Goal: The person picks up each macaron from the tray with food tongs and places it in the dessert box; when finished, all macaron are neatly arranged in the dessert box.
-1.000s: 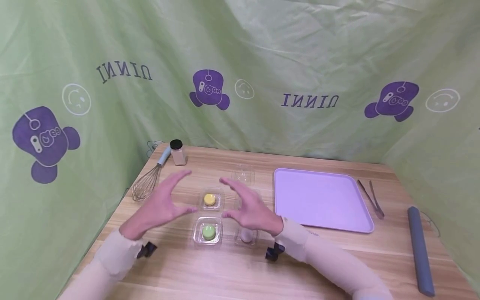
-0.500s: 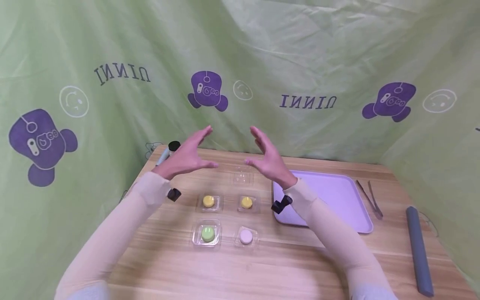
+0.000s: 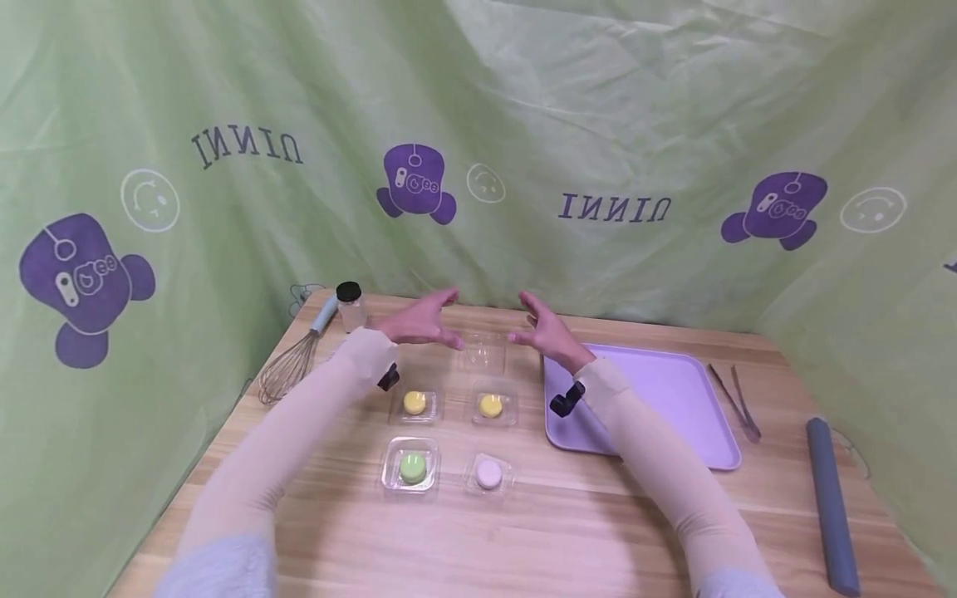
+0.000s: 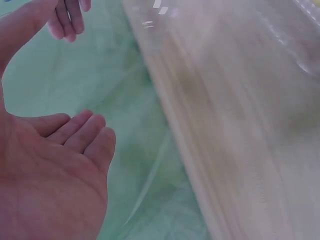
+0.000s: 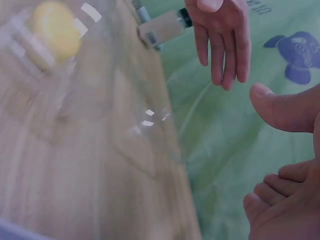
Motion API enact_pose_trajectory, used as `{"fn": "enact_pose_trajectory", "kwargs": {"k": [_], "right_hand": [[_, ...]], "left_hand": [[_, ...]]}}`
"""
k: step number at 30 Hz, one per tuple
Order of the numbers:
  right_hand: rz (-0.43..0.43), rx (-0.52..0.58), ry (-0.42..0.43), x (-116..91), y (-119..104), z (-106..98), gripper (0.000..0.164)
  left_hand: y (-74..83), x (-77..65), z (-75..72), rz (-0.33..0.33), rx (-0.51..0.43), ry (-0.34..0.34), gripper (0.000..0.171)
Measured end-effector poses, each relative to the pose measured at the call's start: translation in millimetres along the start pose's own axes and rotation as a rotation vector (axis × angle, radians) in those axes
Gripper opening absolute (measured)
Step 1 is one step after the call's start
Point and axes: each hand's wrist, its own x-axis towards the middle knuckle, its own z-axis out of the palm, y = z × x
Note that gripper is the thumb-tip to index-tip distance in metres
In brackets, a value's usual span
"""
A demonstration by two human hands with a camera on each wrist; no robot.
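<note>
My left hand [image 3: 422,320] and right hand [image 3: 549,334] face each other over the back of the table, thumbs spread from the fingers, nothing held. Between and just below them sits a clear plastic box [image 3: 482,355] with no macaron showing in it. Closer to me, a yellow macaron [image 3: 414,403] lies in a clear box on the left and a second yellow macaron [image 3: 490,405] in one on the right. In front of these are a green macaron [image 3: 413,468] and a pink macaron [image 3: 488,473], each in clear plastic. The left wrist view shows my left palm [image 4: 55,170] with fingers relaxed.
A whisk [image 3: 293,361] and a black-lidded jar [image 3: 350,307] stand at the back left. Under my right forearm lies a purple tray [image 3: 673,399], with tongs [image 3: 736,403] beyond it. A grey roll [image 3: 832,507] lies along the right edge. Green curtain [image 3: 478,100] surrounds the table.
Both hands first rose away from around the macaron boxes toward the back, then came down about the rearmost clear box. The left hand also shifted right. The boxes stayed put.
</note>
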Motion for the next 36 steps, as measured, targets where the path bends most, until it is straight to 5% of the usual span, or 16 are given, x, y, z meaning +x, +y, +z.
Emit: {"fn": "enact_pose_trajectory", "kwargs": {"k": [13, 25, 36], "right_hand": [[0.043, -0.175, -0.192, 1, 25, 19, 0.099], [0.054, -0.207, -0.228, 3, 31, 28, 0.096], [0.04, -0.244, -0.236, 6, 28, 27, 0.088]], "left_hand": [[6.5, 14.8, 28.9, -0.058, 0.101, -0.157, 0.112], [9.5, 31.1, 43.3, -0.119, 0.195, -0.168, 0.109], [9.5, 35.2, 43.4, -0.134, 0.251, -0.187, 0.08]]}}
